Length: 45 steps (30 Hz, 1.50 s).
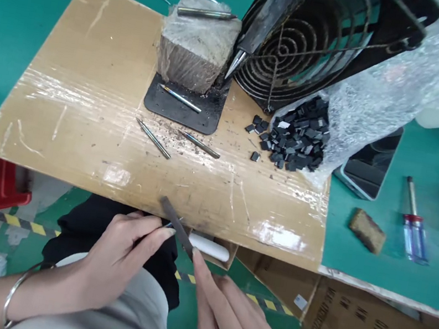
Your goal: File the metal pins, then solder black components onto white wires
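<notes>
My right hand [231,318] is closed around the lower end of a flat metal file [177,227], index finger stretched along it. The file's far end rests at the cardboard's front edge. Pinched between the thumb and fingers of my left hand [125,250] is a slim metal soldering iron tip, mostly hidden by the fingers, its end meeting the file. Similar soldering tips [153,138] lie on the cardboard [93,138], one on a black pad [185,116] and one atop a plastic-wrapped block [196,54].
A soldering iron [268,21] leans in front of a fan with a round wire guard [280,51]. Black small parts [298,135] spill from a clear bag [381,102]. To the right are a phone [371,164], a brown sponge [367,230] and a screwdriver [414,231]. A red stool [8,191] stands lower left.
</notes>
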{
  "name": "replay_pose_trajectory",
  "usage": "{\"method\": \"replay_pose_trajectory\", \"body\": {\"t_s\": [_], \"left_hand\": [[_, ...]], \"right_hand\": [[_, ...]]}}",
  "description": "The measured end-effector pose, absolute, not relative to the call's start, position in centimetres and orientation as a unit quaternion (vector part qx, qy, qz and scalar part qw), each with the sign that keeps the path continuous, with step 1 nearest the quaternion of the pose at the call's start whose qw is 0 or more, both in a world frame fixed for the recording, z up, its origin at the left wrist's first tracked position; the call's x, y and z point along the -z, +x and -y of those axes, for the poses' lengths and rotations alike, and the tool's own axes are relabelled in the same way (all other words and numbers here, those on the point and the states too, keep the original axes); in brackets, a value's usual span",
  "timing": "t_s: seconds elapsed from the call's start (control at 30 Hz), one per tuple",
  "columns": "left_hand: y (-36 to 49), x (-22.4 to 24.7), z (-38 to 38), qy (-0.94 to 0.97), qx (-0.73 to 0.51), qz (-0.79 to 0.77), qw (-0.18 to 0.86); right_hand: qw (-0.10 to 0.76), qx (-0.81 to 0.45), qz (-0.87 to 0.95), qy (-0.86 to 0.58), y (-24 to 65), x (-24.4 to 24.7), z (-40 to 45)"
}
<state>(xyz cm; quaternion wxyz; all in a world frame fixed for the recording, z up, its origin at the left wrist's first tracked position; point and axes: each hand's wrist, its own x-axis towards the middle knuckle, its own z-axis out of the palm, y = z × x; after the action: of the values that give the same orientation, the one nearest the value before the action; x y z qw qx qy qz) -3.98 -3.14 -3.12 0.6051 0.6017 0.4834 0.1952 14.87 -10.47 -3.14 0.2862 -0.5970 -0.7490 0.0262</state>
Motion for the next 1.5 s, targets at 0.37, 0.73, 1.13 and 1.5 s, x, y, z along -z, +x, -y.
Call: {"method": "replay_pose_trajectory", "body": {"t_s": [0.37,0.73,1.13,1.5], "left_hand": [[-4.1,4.1,3.5,0.761,-0.25,-0.459,0.385],[-4.1,3.7,3.2,0.744,-0.239,-0.46,0.421],[-4.1,3.6,3.2,0.736,-0.235,-0.465,0.433],[-4.1,4.2,3.8,0.813,-0.269,-0.447,0.259]], "right_hand": [[0.266,-0.025,0.751,-0.604,15.0,2.6,10.7],[0.279,-0.034,0.76,-0.586,15.0,3.1,10.8],[0.274,-0.03,0.759,-0.591,15.2,2.7,10.6],[0.263,-0.021,0.76,-0.594,15.3,2.7,11.1]]}}
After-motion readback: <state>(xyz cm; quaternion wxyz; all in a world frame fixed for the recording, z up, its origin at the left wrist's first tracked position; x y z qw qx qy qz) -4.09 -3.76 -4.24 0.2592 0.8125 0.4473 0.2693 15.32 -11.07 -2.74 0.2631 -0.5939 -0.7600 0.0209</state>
